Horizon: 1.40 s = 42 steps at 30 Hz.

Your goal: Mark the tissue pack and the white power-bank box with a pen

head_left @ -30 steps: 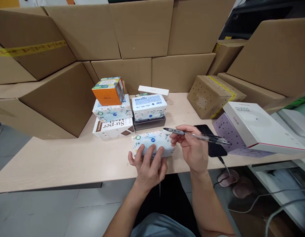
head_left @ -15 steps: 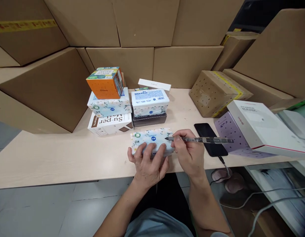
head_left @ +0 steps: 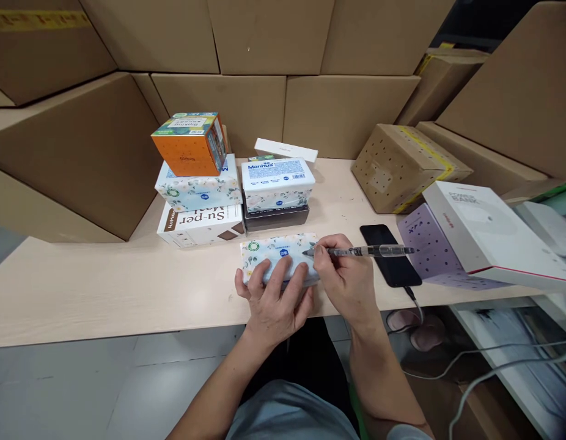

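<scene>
A floral tissue pack [head_left: 264,252] lies near the front edge of the desk. My left hand [head_left: 276,299] grips its near side, fingers bent over the top and thumb at the right. In my right hand [head_left: 349,278] is a dark, partly clear pen [head_left: 365,251], pinched between thumb and fingers. Its tip points left over the right part of the pack; whether it touches the wrapper I cannot tell. Just beyond the pack, a second tissue pack [head_left: 278,183] rests on a black box [head_left: 277,219].
On the left, an orange box [head_left: 189,154] tops a tissue pack [head_left: 200,190] and a white box [head_left: 203,225]. A phone [head_left: 390,255] with a cable lies right of my hand, beside a purple box [head_left: 430,247] under a white power bank box [head_left: 498,226]. Cardboard cartons [head_left: 239,113] wall the back.
The pen tip has shifted slightly left over the pack, and my right hand has moved a little with it. My left hand keeps its grip. The whole view has shifted slightly.
</scene>
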Tool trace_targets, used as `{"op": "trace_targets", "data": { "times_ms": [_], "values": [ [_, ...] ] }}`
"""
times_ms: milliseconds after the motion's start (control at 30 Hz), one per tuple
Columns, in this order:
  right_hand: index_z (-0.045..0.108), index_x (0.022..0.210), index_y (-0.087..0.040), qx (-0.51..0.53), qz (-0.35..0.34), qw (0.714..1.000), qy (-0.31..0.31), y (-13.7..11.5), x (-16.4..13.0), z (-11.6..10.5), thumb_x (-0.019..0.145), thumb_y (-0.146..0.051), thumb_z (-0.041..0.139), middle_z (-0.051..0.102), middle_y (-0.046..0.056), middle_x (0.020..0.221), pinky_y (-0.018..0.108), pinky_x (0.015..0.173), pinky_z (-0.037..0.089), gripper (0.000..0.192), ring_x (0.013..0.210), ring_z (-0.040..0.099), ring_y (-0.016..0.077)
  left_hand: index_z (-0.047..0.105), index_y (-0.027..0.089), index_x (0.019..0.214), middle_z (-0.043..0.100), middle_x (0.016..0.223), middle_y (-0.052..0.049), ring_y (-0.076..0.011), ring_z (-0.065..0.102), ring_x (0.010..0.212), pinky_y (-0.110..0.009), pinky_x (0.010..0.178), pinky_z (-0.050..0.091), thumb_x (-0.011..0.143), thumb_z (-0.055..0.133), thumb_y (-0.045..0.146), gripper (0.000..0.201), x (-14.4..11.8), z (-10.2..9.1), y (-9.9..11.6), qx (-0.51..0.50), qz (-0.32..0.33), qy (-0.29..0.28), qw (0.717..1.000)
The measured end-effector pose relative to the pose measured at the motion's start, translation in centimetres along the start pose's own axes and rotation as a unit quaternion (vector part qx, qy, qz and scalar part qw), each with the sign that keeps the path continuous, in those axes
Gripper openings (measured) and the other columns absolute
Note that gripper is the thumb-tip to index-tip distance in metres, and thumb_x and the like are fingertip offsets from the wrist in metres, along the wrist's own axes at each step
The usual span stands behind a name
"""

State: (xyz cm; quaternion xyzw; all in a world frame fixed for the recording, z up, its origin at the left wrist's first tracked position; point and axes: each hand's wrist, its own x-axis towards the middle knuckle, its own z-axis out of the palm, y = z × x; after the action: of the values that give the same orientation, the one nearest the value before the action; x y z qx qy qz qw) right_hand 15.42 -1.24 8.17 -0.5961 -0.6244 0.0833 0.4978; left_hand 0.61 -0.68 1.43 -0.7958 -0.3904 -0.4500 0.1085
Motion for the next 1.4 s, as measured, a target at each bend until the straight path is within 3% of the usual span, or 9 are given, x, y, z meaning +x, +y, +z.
{"op": "trace_targets", "data": {
  "times_ms": [433, 667, 733, 833, 900, 967, 1133, 1267, 1400],
  "values": [
    [0.056, 0.084, -0.023, 0.024, 0.008, 1.0, -0.017, 0.1, 0.0, 0.1, 0.094, -0.026, 0.051, 0.06, -0.004, 0.065, 0.024, 0.056, 0.045, 0.012, 0.055, 0.056, 0.011, 0.065, 0.032, 0.126, 0.068, 0.121, -0.004, -0.0314, 0.046, 0.116, -0.051, 0.115, 0.002, 0.077, 0.071, 0.038, 0.05, 0.1, 0.0, 0.0, 0.012, 0.005, -0.001, 1.0],
    [0.055, 0.087, -0.022, 0.204, 0.121, 0.964, 0.118, 2.1, 0.1, -0.8, 0.097, -0.04, 0.048, 0.059, -0.003, 0.067, 0.023, 0.046, 0.041, 0.021, 0.049, 0.052, 0.0103, 0.064, 0.032, 0.127, 0.068, 0.119, -0.005, -0.0316, 0.046, 0.116, -0.051, 0.115, 0.004, 0.078, 0.072, 0.037, 0.049, 0.1, -0.2, -0.1, 0.007, 0.006, -0.002, 1.0],
    [0.055, 0.087, -0.021, 0.154, 0.145, 0.972, 0.098, 3.4, 0.5, -1.7, 0.097, -0.042, 0.047, 0.063, 0.0, 0.072, 0.024, 0.048, 0.043, 0.024, 0.052, 0.056, 0.0119, 0.066, 0.03, 0.124, 0.069, 0.118, -0.006, -0.0317, 0.046, 0.116, -0.051, 0.115, 0.004, 0.078, 0.072, 0.038, 0.047, 0.2, -0.2, -0.1, 0.019, 0.014, -0.001, 1.0],
    [0.058, 0.096, -0.02, -0.021, 0.18, 0.983, -0.04, 5.2, 1.0, -2.4, 0.094, -0.044, 0.053, 0.064, 0.001, 0.067, 0.027, 0.056, 0.043, 0.025, 0.059, 0.061, 0.0166, 0.068, 0.027, 0.119, 0.07, 0.116, -0.006, -0.0308, 0.046, 0.116, -0.051, 0.115, 0.005, 0.079, 0.07, 0.038, 0.041, 0.4, -0.2, 0.1, 0.039, 0.022, 0.008, 0.999],
    [0.058, 0.106, -0.018, -0.152, 0.19, 0.961, -0.134, 5.9, 1.3, -2.1, 0.092, -0.042, 0.056, 0.064, 0.002, 0.067, 0.028, 0.061, 0.041, 0.028, 0.067, 0.063, 0.0204, 0.069, 0.026, 0.116, 0.07, 0.114, -0.006, -0.0298, 0.046, 0.116, -0.051, 0.114, 0.006, 0.081, 0.068, 0.037, 0.036, 0.5, -0.1, 0.2, 0.044, 0.013, 0.019, 0.999],
    [0.058, 0.109, -0.016, -0.233, 0.2, 0.935, -0.177, 6.0, 1.2, -1.4, 0.093, -0.038, 0.055, 0.066, 0.006, 0.071, 0.029, 0.064, 0.039, 0.028, 0.074, 0.065, 0.0234, 0.069, 0.026, 0.114, 0.07, 0.113, -0.006, -0.0289, 0.047, 0.115, -0.051, 0.114, 0.007, 0.082, 0.067, 0.036, 0.033, 0.5, -0.1, 0.3, 0.046, 0.004, 0.026, 0.999],
    [0.062, 0.101, -0.015, -0.276, 0.196, 0.926, -0.167, 5.6, 0.1, -0.9, 0.096, -0.043, 0.049, 0.067, 0.015, 0.096, 0.031, 0.072, 0.041, 0.031, 0.085, 0.064, 0.025, 0.068, 0.027, 0.114, 0.07, 0.114, -0.006, -0.0282, 0.047, 0.116, -0.051, 0.114, 0.008, 0.083, 0.066, 0.035, 0.032, 0.5, -0.1, 0.4, 0.048, 0.005, 0.025, 0.999],
    [0.06, 0.119, -0.011, -0.33, 0.208, 0.915, -0.102, 7.0, -1.2, -3.6, 0.093, -0.049, 0.054, 0.06, 0.021, 0.116, 0.038, 0.085, 0.042, 0.046, 0.106, 0.057, 0.0333, 0.068, 0.026, 0.114, 0.07, 0.114, -0.006, -0.0286, 0.048, 0.115, -0.052, 0.113, 0.009, 0.084, 0.066, 0.034, 0.031, 0.6, -0.1, 0.4, 0.047, 0.007, 0.029, 0.998],
    [0.048, 0.137, -0.005, -0.426, 0.264, 0.864, -0.058, 9.2, -1.7, -6.6, 0.088, -0.051, 0.06, 0.057, 0.028, 0.122, 0.047, 0.091, 0.04, 0.069, 0.113, 0.052, 0.0416, 0.069, 0.025, 0.112, 0.07, 0.112, -0.006, -0.0288, 0.048, 0.114, -0.052, 0.113, 0.011, 0.083, 0.067, 0.033, 0.03, 0.6, -0.1, 0.4, 0.046, 0.01, 0.027, 0.998]
  ]
}}
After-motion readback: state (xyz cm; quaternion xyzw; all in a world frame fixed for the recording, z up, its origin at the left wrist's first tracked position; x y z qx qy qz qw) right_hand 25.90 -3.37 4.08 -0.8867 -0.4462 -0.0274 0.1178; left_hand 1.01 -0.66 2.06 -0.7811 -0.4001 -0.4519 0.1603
